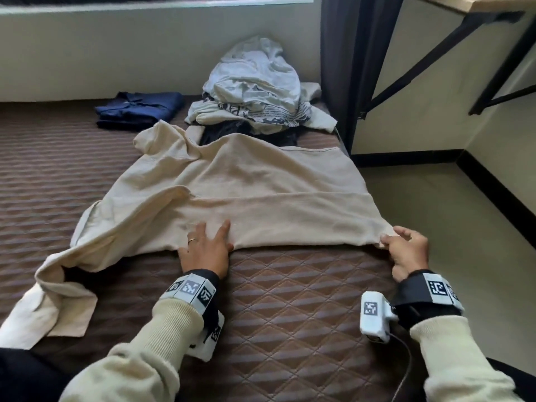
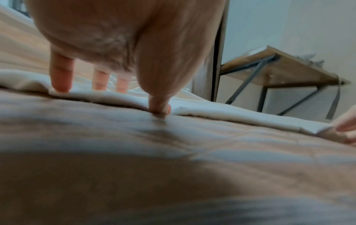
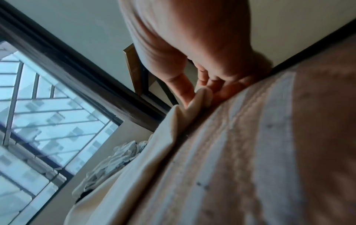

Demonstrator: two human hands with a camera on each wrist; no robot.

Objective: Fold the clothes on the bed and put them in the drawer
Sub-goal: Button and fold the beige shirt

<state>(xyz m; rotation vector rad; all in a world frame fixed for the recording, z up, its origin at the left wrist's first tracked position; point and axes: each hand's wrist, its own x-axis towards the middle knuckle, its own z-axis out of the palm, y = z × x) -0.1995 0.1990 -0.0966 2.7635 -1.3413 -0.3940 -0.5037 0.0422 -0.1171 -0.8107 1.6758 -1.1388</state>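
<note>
While the left hand (image 1: 206, 250) presses flat, fingers spread, on the cream shirt (image 1: 232, 192), the right hand (image 1: 407, 250) seemingly pinches its corner on the bed (image 1: 304, 300).

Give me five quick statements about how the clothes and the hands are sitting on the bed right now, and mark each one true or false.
1. The left hand lies with straight fingers on the cream garment. True.
2. The right hand rests flat and holds nothing. False: it pinches the garment's near right corner.
3. The folded navy garment lies apart from the unfolded pile. True.
4. The cream garment is already folded into a neat square. False: it is spread out on the bed, one sleeve trailing toward the near left.
5. The unfolded pile sits right next to the hands. False: it sits at the far end of the bed, beyond the cream garment.
</note>
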